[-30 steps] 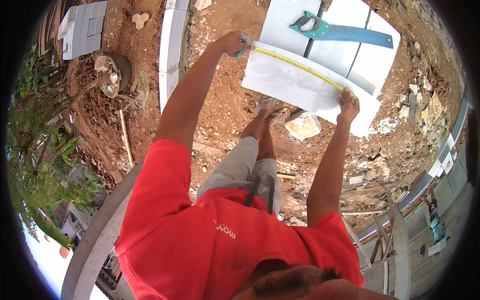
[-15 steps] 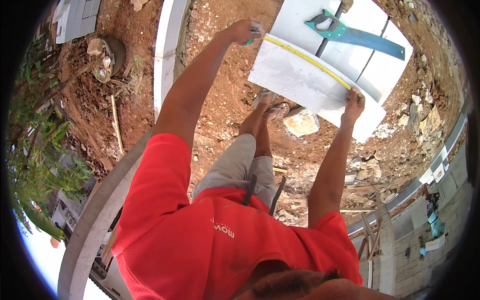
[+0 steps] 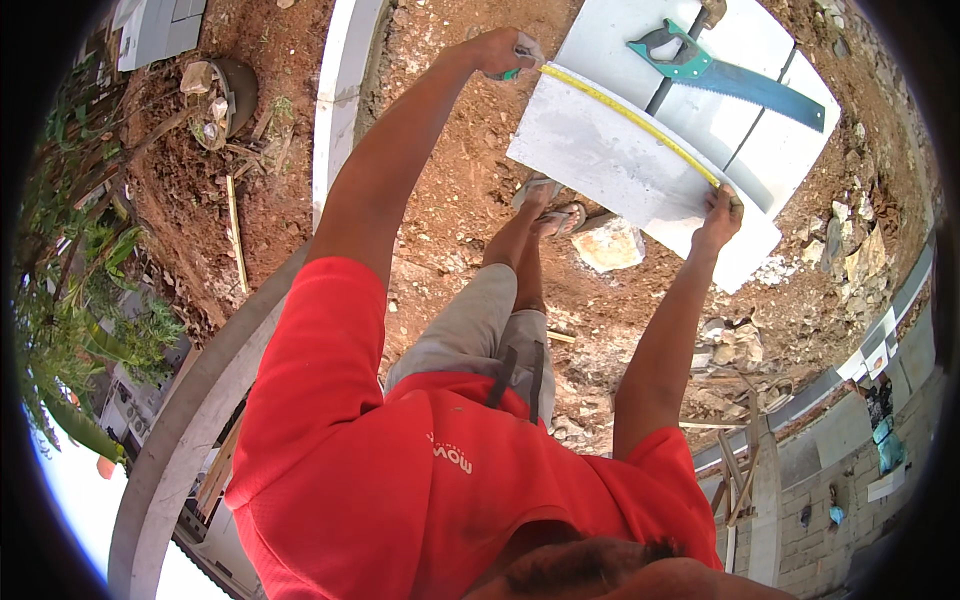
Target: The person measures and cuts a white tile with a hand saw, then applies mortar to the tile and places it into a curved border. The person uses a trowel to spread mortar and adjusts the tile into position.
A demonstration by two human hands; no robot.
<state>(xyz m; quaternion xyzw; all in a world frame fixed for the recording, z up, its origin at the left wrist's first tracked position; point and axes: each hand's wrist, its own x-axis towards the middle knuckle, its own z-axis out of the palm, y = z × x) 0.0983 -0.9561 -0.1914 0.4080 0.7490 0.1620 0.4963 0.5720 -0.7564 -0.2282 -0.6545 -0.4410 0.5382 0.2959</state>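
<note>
My left hand (image 3: 507,55) is closed on a tape measure with green showing, at the left end of a white rectangular block (image 3: 585,140). From it the yellow tape (image 3: 625,117) runs straight along the block's far edge to my right hand (image 3: 723,212), whose fingers pinch it against the block near the right end. A handsaw (image 3: 690,66) with a teal and black handle and blue blade lies on more white blocks (image 3: 768,150) behind. Part of another tool (image 3: 713,14) shows at the top, too cut off to name.
A pale rock (image 3: 607,244) lies beside my sandalled feet on rubbly red soil. To the left are a long white kerb (image 3: 338,95), a dark container (image 3: 240,95) with stones and a stack of grey blocks (image 3: 160,35). A curved concrete edge (image 3: 190,420) borders plants at lower left.
Both hands, the tape and the blocks have shifted gradually up and to the right in the view, along with much of the background. The tape stays stretched between my hands.
</note>
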